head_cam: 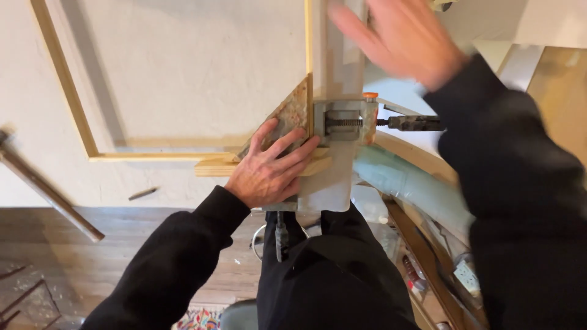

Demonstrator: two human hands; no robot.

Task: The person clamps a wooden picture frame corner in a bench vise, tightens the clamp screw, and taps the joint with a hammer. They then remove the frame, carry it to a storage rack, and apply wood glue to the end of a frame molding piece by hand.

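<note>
Pale tabletop (183, 73) carries a thin wooden frame (67, 91), its corner set in a metal corner clamp (342, 122). Left hand (269, 171) presses flat on that corner, fingers (287, 143) spread apart. Right hand (403, 36) hovers above, blurred, seemingly open and holding nothing.

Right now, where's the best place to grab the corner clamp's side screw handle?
Grip the dark screw handle around its shaft from the right end, probably with the right hand. It sticks out horizontally, free of the corner clamp, and the left hand is pressed flat on the frame corner.
</note>
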